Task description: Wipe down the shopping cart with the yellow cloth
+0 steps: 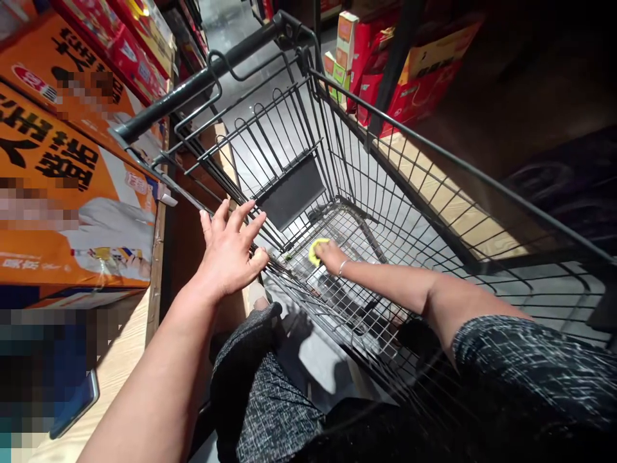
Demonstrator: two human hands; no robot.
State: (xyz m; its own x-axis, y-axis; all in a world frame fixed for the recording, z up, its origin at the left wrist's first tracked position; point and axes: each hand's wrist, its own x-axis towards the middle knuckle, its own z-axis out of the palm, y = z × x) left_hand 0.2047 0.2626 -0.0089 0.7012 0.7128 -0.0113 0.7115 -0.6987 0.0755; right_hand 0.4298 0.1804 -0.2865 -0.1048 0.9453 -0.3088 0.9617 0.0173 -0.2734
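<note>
A dark wire shopping cart (385,138) stands before me, its handle (197,74) at the upper left. Down inside the basket, my right hand (331,257) is closed on a yellow cloth (317,251), close to the wire floor (349,296). Only part of the cloth shows, so I cannot tell its exact kind. Over the cart's near side rim, my left hand (231,247) has its fingers spread and holds nothing. Whether its palm touches the rim I cannot tell. A dark panel (292,193) is fixed to the cart's end below the handle.
Orange boxes (72,173) are stacked on the wooden shelf at the left, with a phone (80,405) on its edge. Red gift bags (414,83) and small cartons (343,48) stand on another wooden shelf (434,186) beyond the cart. My knee (260,373) is beside the cart.
</note>
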